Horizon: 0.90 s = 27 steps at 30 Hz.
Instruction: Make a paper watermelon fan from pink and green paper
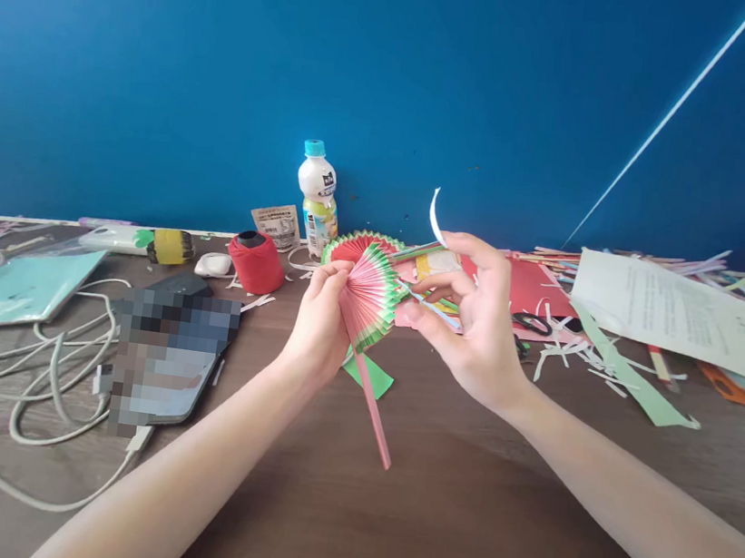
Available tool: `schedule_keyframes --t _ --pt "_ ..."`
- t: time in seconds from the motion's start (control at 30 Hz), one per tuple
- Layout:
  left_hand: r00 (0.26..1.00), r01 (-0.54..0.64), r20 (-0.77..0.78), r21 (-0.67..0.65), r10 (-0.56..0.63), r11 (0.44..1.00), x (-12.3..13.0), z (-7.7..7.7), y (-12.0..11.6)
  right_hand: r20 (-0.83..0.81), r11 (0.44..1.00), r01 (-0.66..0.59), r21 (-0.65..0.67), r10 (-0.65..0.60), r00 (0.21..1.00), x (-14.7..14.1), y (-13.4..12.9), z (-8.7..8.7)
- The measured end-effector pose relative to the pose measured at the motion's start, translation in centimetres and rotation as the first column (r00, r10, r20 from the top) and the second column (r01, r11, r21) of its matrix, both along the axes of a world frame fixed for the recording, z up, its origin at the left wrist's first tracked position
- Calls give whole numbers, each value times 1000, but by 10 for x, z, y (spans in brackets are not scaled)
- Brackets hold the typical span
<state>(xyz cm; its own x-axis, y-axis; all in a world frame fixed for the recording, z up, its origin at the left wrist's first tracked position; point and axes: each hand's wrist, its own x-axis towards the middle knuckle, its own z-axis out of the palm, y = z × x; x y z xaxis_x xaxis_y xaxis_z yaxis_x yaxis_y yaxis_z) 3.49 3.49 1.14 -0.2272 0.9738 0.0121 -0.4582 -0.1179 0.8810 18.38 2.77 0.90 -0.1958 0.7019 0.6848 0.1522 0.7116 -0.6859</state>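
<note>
A pleated paper fan [374,293], pink with a white band and a green edge, is held above the table, its pink stick pointing down toward me. My left hand [322,323] pinches it at the left, where the folds meet. My right hand [477,320] is at the fan's right edge, thumb and fingers closed on a thin light-blue strip [437,310]. A curled white strip [435,217] rises above the right index finger. Behind the fan lies a red pleated paper piece [356,246] with a green edge, partly hidden.
A bottle [317,203] and a red-wrapped roll [255,264] stand near the blue wall. At left are a phone [178,372] and tangled white cables [58,375]. Green paper [373,377], black scissors [531,323], paper scraps and a printed sheet [684,311] lie around.
</note>
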Motion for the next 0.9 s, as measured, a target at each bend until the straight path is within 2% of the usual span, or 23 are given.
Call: schedule_keyframes --t 0.1,0.27,0.37,0.43,0.53,0.63,0.7,0.73,0.8,0.9 --pt "999 -12 -44 56 14 998 3 -1 -1 -72 999 -21 -26 19 997 2 3 3" --pt "996 34 -81 116 -25 993 10 -2 -10 -97 983 -137 -123 125 987 -5 -5 2" --pt "987 142 -94 177 -127 974 11 -1 -13 -125 990 -105 -94 93 988 -5 -8 5" --pt "959 274 -138 199 -249 941 8 2 -12 -141 995 -72 -63 62 988 0 -5 9" --pt "849 463 -344 116 -402 879 0 9 -11 -134 998 -56 -33 51 990 11 2 17" --pt "683 469 -635 4 -360 883 -10 19 -12 -111 999 -51 16 53 992 19 6 24" --pt "597 491 -708 -50 -378 870 -13 25 -14 -89 998 -28 65 34 995 21 6 26" --pt "587 519 -696 -67 -412 852 -14 27 -15 -78 996 -10 89 17 997 22 4 27" --pt "635 568 -613 -44 -471 822 -13 28 -17 -65 992 28 126 -20 998 22 1 29" --pt "753 563 -465 87 -466 822 -10 25 -16 -81 993 47 108 -38 996 21 -2 31"
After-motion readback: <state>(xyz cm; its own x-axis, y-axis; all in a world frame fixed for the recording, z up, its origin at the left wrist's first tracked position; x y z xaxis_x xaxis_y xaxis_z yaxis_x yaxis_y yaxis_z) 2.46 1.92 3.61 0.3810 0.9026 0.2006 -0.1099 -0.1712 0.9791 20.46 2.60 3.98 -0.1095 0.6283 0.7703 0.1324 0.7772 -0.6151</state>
